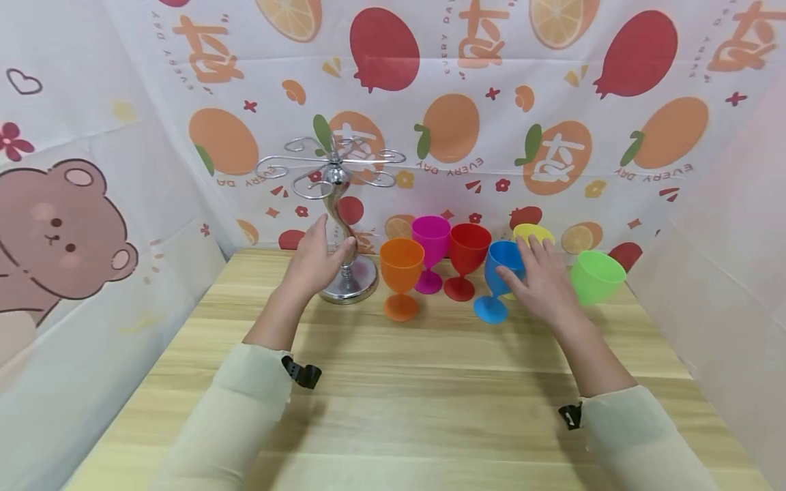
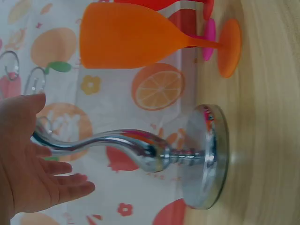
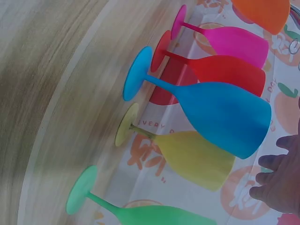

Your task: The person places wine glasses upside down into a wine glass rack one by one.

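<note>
Sleeves (image 1: 230,409) apart; goblets (image 1: 470,251) near rear table edge (image 1: 264,254).

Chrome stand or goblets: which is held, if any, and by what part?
Nothing is held: left hand open by the chrome stand, right hand open near the blue goblet.

Behind the wood-grain worktop (image 1: 430,416) hangs a white cloth (image 1: 393,112) printed with oranges (image 1: 452,129), red fruit (image 1: 385,49), flowers (image 1: 502,185) and lettering (image 1: 482,49); along the worktop's left side, a pale sheet (image 1: 159,198) shows a brown cartoon bear (image 1: 74,235) below a heart outline (image 1: 24,82); along its right rises a pinkish-white sheet (image 1: 724,273)
</note>
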Demonstrator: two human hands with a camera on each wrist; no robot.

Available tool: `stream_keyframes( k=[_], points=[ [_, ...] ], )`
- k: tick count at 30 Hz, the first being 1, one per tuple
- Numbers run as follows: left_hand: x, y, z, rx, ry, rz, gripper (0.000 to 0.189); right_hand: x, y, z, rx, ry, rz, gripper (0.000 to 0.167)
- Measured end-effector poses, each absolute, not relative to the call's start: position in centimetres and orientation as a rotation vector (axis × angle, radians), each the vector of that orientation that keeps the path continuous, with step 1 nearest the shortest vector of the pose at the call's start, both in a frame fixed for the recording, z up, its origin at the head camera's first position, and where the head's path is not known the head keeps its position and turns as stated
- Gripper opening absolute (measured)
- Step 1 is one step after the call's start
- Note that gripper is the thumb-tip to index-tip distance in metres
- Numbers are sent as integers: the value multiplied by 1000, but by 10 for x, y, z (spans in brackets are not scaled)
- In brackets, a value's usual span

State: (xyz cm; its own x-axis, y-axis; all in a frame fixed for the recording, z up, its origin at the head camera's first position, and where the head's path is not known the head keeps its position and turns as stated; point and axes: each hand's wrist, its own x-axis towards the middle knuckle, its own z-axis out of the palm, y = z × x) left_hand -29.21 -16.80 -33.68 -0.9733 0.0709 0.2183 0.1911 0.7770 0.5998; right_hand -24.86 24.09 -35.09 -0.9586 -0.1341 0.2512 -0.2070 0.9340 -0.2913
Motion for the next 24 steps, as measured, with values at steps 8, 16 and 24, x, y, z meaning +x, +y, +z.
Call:
stream_keyframes(
  k=[8,16,24],
  points=[
    [-328,-165,-354,-87,-2744,-1236,86,-240,237,-347,277,-2849,452,86],
    [-357,-157,-377,-23,-2745,-1258,53,-235,227,-347,357,-2817,449,84],
    [-368,-146,-391,-38,-2650,-1159,35,-234,219,-351,421,-2774,459,82]
  ],
)
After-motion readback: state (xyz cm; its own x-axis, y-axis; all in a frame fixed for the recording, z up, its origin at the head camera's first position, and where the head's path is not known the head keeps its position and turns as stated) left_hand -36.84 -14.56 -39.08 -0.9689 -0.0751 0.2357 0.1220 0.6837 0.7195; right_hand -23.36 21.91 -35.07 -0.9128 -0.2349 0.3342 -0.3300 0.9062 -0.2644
